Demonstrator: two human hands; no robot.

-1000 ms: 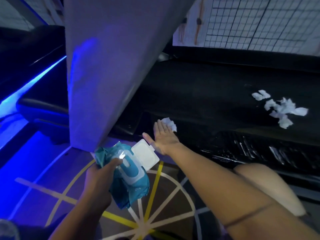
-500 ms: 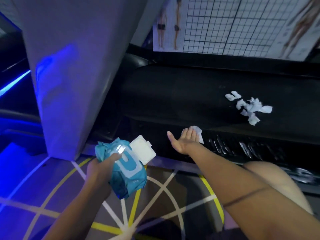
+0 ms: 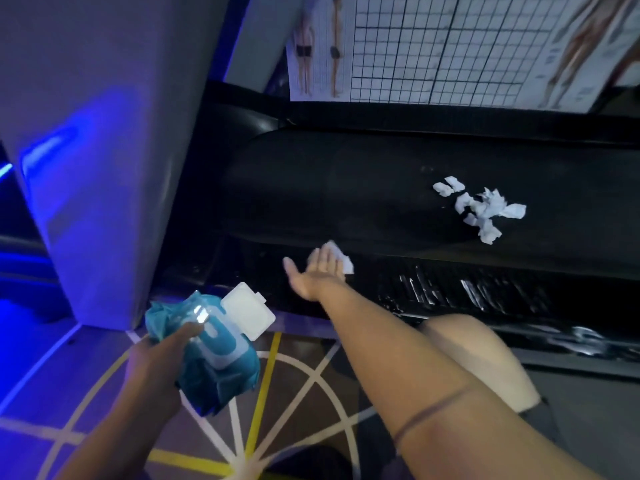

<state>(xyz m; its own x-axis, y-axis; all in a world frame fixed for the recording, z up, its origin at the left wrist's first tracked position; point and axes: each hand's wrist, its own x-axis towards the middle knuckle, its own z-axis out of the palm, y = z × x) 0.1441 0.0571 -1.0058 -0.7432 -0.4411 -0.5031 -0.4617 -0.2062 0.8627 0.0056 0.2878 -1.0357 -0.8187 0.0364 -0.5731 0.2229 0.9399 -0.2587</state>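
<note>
My left hand (image 3: 157,358) grips a teal pack of wet wipes (image 3: 214,355) low at the left, its white flip lid (image 3: 247,310) standing open. My right hand (image 3: 317,277) reaches forward with straight fingers and presses a white wipe (image 3: 341,259) flat against the front edge of a black treadmill (image 3: 346,188). Only the wipe's far corner shows past my fingers. A cluster of crumpled white wipes (image 3: 483,211) lies on the treadmill belt to the right.
A wide grey pillar (image 3: 104,150) with blue light on it stands at the left. Posture charts with a grid (image 3: 450,46) hang on the wall behind the treadmill. My bare knee (image 3: 474,355) is at the right. The floor (image 3: 277,393) has yellow and white lines.
My right hand has slid the wipe rightward along the treadmill's front edge. The view has swung left to right. My left hand keeps holding the pack.
</note>
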